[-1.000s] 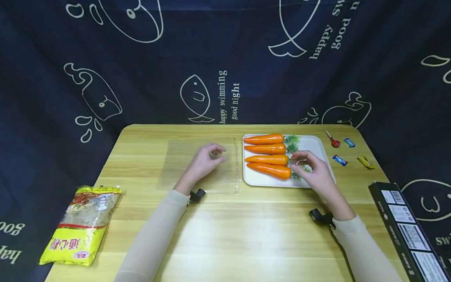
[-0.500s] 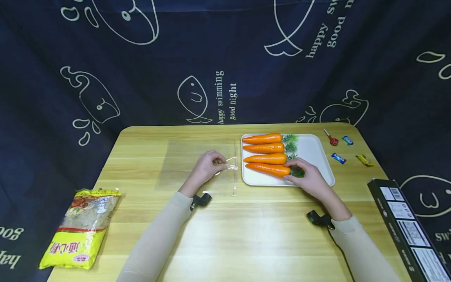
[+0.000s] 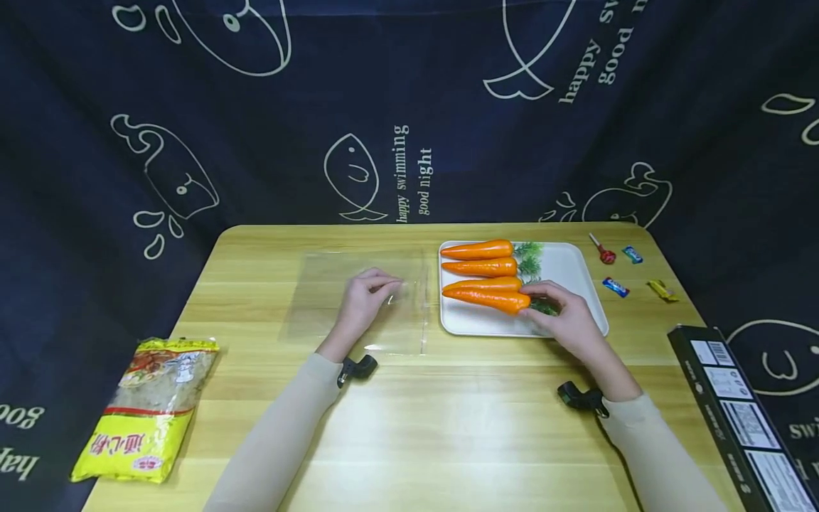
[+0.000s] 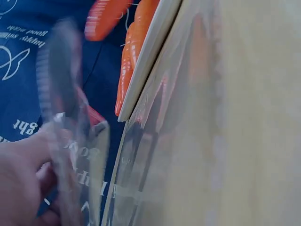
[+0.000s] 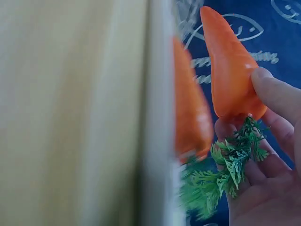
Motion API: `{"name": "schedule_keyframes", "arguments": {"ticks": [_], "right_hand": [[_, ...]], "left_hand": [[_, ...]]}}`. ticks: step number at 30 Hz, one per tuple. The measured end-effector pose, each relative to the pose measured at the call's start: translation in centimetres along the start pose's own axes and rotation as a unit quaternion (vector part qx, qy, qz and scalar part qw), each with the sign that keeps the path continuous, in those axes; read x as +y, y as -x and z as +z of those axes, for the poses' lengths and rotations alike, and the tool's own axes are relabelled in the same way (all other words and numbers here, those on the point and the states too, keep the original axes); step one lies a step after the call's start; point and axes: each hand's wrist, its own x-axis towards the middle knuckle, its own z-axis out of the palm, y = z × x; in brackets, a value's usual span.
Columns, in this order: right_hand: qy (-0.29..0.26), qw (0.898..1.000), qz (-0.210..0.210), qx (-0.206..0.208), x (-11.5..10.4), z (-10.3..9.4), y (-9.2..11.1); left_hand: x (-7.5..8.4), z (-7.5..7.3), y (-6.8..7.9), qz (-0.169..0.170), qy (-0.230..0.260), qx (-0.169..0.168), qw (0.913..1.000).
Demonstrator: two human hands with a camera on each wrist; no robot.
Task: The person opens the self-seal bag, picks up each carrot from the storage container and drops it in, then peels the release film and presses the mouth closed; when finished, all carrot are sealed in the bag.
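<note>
The right hand (image 3: 563,313) grips one carrot (image 3: 488,298) by its broad, leafy end, raised above the white tray (image 3: 476,326). Three more carrots (image 3: 478,267) lie on the tray, left of and beyond this grip. The left hand (image 3: 360,307) pinches a clear plastic bag (image 3: 320,279), which spreads around that grip on the wood-grain table (image 3: 461,434). Lollipop (image 3: 606,255) and wrapped sweets (image 3: 616,287): on the table, right of and beyond the right-hand grip. Black box (image 3: 715,391): farther right, nearer the body. Yellow packet (image 3: 146,412): left of the left-hand grip. Behind the table, past both grips: navy curtain (image 3: 441,64) with white whales, fish and lettering
</note>
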Motion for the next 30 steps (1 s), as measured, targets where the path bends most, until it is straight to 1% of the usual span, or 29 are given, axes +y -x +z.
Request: {"name": "schedule_keyframes", "arguments": {"ticks": [3,6,10,13,19,24,27,30], "right_hand": [[-0.013,1.000,-0.017,0.012,-1.9,-0.3,-0.3],[-0.001,0.999,-0.035,0.015,-3.9,-0.4,-1.4],[0.011,0.999,-0.049,-0.007,-5.9,0.3,-3.8],[0.020,0.998,-0.056,-0.032,-6.8,1.3,-5.4],[0.060,0.992,-0.077,-0.079,-8.4,4.2,-8.0],[0.049,0.985,-0.101,-0.133,-10.0,7.2,-9.7],[0.050,0.980,-0.102,-0.164,-10.7,9.0,-10.6],[0.045,0.977,-0.089,-0.187,-10.9,10.8,-11.4]], "left_hand": [[0.6,-0.5,0.4,0.003,0.013,0.026,0.9996],[1.2,-1.0,0.8,0.015,0.018,0.046,0.9987],[2.0,-1.3,1.3,0.049,0.031,0.079,0.9952],[2.5,-1.3,1.5,0.078,0.046,0.093,0.9915],[3.3,-0.9,1.7,0.112,0.065,0.091,0.9874],[3.7,-0.7,2.0,0.130,0.052,0.084,0.9866],[3.8,-0.5,2.0,0.146,0.050,0.080,0.9847],[3.9,-0.4,2.0,0.156,0.068,0.076,0.9825]]}}
